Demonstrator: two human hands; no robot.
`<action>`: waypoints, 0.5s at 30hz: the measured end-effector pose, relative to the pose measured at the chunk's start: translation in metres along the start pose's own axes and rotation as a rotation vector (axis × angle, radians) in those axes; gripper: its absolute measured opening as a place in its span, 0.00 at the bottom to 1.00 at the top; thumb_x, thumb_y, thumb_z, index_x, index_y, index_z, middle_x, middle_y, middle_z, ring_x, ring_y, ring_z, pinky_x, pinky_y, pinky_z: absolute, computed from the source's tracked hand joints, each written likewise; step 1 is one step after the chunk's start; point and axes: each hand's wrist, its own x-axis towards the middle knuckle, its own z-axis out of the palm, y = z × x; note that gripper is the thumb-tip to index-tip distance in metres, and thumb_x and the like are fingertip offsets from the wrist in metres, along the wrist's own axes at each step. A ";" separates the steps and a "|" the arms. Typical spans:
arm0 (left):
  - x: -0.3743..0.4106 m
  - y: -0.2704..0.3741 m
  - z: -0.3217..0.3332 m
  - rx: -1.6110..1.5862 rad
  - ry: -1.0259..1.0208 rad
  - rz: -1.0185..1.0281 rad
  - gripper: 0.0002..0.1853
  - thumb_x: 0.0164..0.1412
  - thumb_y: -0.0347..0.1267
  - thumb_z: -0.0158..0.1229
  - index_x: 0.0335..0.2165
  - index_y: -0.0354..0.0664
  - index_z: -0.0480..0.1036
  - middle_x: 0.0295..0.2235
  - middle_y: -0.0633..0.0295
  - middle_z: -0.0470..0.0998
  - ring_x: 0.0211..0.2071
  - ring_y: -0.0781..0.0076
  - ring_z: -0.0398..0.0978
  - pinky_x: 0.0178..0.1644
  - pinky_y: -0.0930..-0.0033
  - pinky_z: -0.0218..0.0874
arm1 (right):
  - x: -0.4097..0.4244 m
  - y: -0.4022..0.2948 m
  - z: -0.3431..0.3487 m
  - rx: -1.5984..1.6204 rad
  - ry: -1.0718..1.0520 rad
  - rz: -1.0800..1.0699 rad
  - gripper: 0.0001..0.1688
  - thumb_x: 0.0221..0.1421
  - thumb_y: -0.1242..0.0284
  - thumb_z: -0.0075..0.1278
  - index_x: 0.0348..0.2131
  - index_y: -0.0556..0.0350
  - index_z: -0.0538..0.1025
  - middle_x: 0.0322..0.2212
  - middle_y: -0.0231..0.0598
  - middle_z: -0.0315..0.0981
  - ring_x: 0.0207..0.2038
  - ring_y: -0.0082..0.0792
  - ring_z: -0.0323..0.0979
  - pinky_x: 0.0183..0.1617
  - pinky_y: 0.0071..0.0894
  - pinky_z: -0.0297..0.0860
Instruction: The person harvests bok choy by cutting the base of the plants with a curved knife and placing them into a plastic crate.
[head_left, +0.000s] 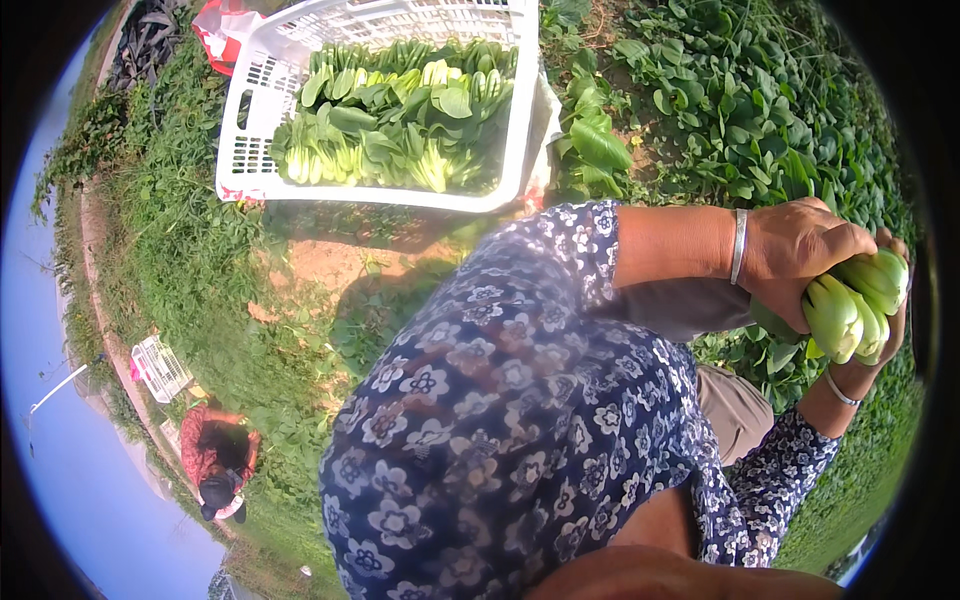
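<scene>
At the far right, both hands hold a small bunch of pak choi (844, 319), its pale green stem bases turned towards me. My left hand (795, 247), with a silver bangle (739, 246) at the wrist, wraps the bunch from above and covers part of it. Behind its far side, my right hand (898, 337) is partly hidden; another bangle (841, 390) sits on that wrist. The leaves of the held bunch are mostly out of sight. A white plastic crate (360, 196) at the top carries rows of pak choi (405, 97), well away from both hands.
Leafy plants (750, 97) grow densely at upper right. A red and white plastic bag (221, 37) touches the crate's corner. At lower left, a person in a cap (214, 450) bends over the plants beside another white crate (161, 367). Bare soil (337, 259) shows below the near crate.
</scene>
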 end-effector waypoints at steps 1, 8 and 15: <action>0.005 0.004 -0.012 0.011 -0.004 -0.042 0.41 0.29 0.47 0.70 0.40 0.39 0.59 0.31 0.57 0.72 0.33 0.59 0.73 0.40 0.64 0.61 | 0.015 -0.004 0.015 0.028 -0.085 0.059 0.30 0.54 0.64 0.38 0.52 0.64 0.57 0.51 0.48 0.56 0.53 0.41 0.58 0.56 0.40 0.57; 0.008 0.037 -0.119 0.235 0.085 -0.496 0.41 0.30 0.32 0.67 0.47 0.38 0.60 0.37 0.58 0.71 0.36 0.70 0.72 0.41 0.72 0.64 | 0.062 -0.022 -0.008 -0.134 -0.250 0.081 0.24 0.56 0.71 0.40 0.50 0.67 0.61 0.46 0.43 0.61 0.28 0.16 0.59 0.21 0.08 0.59; -0.057 0.027 -0.351 1.586 0.248 -0.838 0.33 0.35 0.38 0.63 0.43 0.40 0.63 0.32 0.50 0.75 0.35 0.54 0.73 0.42 0.61 0.63 | 0.086 -0.040 -0.177 -0.128 0.115 0.099 0.19 0.57 0.71 0.41 0.47 0.61 0.66 0.42 0.36 0.67 0.30 0.16 0.65 0.19 0.10 0.59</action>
